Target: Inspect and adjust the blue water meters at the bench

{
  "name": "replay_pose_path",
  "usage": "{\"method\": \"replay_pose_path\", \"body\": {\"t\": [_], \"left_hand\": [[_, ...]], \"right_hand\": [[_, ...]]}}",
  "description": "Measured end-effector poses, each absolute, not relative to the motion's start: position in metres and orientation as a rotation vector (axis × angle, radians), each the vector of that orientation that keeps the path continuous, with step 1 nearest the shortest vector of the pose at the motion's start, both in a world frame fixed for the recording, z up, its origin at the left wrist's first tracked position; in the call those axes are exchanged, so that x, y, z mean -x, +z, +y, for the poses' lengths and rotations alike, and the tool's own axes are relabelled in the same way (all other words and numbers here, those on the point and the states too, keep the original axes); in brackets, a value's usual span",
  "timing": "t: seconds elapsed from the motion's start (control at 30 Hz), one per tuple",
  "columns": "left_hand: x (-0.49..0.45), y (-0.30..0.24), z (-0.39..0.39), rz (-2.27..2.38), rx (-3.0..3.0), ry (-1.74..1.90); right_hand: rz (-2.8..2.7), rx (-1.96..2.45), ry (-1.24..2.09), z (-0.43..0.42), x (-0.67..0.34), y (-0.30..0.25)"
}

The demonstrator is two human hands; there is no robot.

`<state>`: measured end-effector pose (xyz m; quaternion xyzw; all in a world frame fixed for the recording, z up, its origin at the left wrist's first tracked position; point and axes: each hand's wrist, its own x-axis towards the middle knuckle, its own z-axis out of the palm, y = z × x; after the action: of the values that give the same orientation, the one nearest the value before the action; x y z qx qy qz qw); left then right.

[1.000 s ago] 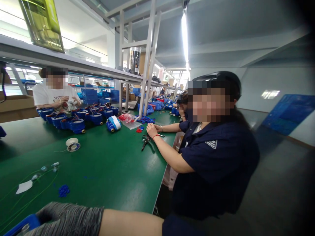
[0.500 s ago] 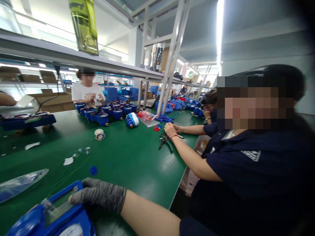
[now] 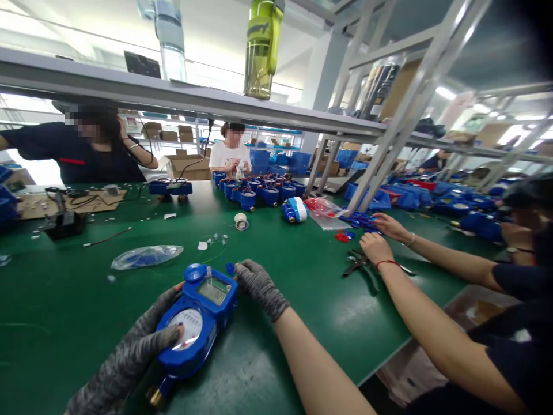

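Meter (image 3: 206,314): blue casing, white round dial, grey display, brass-coloured end; at the near side of the bench (image 3: 328,305)
Left hand (image 3: 140,344): gloved, gripping the meter, thumb over its dial
Right hand (image 3: 259,285): gloved, by the meter's upper corner; cannot tell whether grasping
Room: green surface stretches from meter to pliers (image 3: 356,265); bench edge slants beyond
Clear bag (image 3: 147,257): blue contents
Farther bag (image 3: 330,215): red pieces (image 3: 317,206)

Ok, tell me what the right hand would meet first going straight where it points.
The right hand would probably meet the small blue pieces just ahead, though the blue meter is close and depth is unclear.
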<state>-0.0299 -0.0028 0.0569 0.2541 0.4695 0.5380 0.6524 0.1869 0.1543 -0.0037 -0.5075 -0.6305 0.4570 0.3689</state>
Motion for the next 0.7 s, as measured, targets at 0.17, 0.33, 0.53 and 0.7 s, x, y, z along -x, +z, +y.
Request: {"method": "replay_pose_path", "body": {"t": [0.17, 0.33, 0.53, 0.7], "left_hand": [[0.046, 0.049, 0.000, 1.003, -0.577, 1.208], [0.054, 0.041, 0.006, 1.016, -0.520, 1.213], [0.056, 0.035, 0.008, 0.993, -0.546, 1.218], [0.058, 0.032, 0.008, 1.025, -0.520, 1.219]], "right_hand": [[-1.965, 1.585, 0.594, 0.186, -0.198, -0.016], [-2.107, 1.548, 0.568, 0.198, -0.191, -0.016], [-2.188, 1.588, 0.460, 0.198, -0.185, -0.025], [-2.220, 1.643, 0.333, 0.194, -0.179, -0.026]]}}
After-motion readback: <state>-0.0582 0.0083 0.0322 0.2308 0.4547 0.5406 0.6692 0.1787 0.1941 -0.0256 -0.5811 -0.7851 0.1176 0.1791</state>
